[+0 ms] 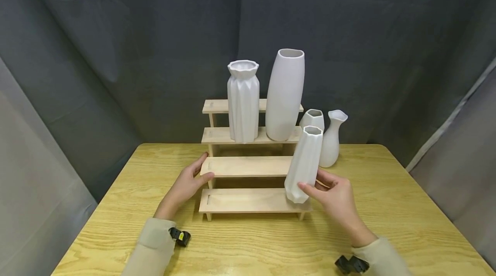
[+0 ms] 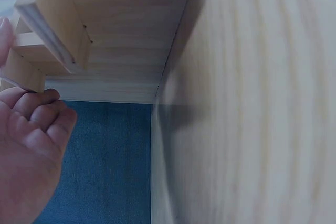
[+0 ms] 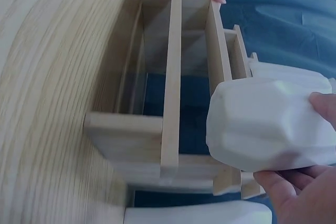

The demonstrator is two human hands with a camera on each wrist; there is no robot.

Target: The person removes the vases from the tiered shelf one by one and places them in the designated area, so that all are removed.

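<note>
My right hand (image 1: 336,194) holds a white faceted vase (image 1: 304,166), thumb on its front and fingers behind. The vase tilts, its narrow mouth up and to the right, in front of the right end of the wooden tiered stand (image 1: 248,166). In the right wrist view its wide base (image 3: 247,121) hangs beside the shelf edges. At the stand's left side, my left hand (image 1: 187,183) grips the end of the second shelf from the bottom, thumb on top. The left wrist view shows the curled fingers (image 2: 44,106) against the wood.
A pleated vase (image 1: 243,103) and a tall smooth vase (image 1: 286,95) stand on the second shelf from the top. Behind the held vase, a faceted-mouth vase (image 1: 313,119) and a flared-neck vase (image 1: 332,142) stand on the table (image 1: 387,207). A dark curtain (image 1: 162,52) hangs behind.
</note>
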